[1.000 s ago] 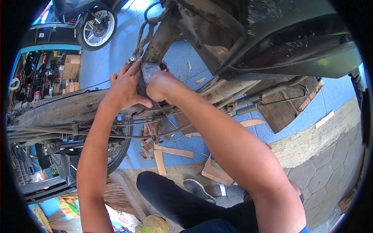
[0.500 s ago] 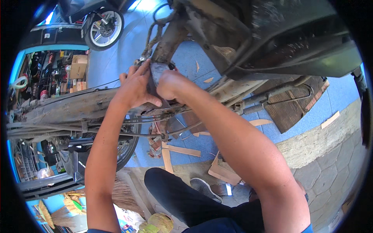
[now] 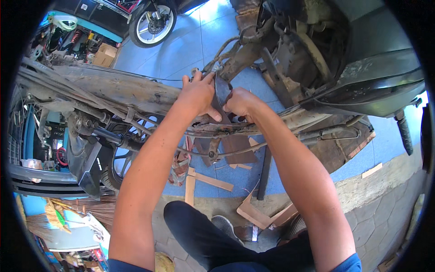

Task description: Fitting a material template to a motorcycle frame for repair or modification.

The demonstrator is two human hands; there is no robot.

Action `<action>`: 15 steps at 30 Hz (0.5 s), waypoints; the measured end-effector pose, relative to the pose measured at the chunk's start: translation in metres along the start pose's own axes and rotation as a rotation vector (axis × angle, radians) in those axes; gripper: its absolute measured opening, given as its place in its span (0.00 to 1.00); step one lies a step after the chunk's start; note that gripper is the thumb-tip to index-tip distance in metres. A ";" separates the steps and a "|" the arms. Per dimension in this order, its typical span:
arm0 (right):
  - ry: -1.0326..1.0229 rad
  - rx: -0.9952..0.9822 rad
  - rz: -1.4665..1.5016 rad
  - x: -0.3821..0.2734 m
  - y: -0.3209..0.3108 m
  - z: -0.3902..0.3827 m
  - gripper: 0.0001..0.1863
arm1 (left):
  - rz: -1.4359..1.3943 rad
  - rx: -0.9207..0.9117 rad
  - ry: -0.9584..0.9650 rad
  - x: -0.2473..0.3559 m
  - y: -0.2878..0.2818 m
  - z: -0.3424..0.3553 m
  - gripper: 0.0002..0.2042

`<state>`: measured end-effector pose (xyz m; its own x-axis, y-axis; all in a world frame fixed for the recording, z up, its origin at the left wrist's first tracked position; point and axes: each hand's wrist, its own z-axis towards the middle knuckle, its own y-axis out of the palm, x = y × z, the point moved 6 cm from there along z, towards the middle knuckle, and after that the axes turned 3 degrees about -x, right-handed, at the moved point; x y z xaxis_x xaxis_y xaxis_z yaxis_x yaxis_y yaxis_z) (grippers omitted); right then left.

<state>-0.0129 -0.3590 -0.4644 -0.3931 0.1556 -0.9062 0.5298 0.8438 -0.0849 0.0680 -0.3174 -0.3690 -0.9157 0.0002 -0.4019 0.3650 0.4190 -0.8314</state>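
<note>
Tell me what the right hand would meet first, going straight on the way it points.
Most likely the curved grey plate, just ahead of the right hand's knuckles; the left hand lies beyond. Depth is hard to judge here.

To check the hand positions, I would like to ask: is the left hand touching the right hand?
Apart: in the head view, a curved dark plate shows between the left hand and the right hand.
</note>
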 end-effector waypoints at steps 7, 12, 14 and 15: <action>0.037 -0.023 0.000 -0.005 0.000 -0.007 0.09 | 0.039 -0.076 -0.039 0.001 -0.003 -0.007 0.56; 0.006 -0.040 0.036 -0.001 0.001 -0.004 0.10 | 0.039 -0.114 -0.038 0.003 -0.002 -0.004 0.56; 0.000 -0.010 0.053 -0.002 0.002 -0.005 0.09 | 0.043 -0.109 -0.040 0.002 -0.001 -0.004 0.56; -0.001 -0.007 0.055 -0.003 0.001 -0.005 0.09 | 0.046 -0.105 -0.043 0.002 0.000 -0.003 0.56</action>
<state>-0.0154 -0.3563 -0.4601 -0.3628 0.2018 -0.9097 0.5454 0.8376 -0.0317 0.0655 -0.3146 -0.3682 -0.8896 -0.0161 -0.4564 0.3846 0.5126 -0.7677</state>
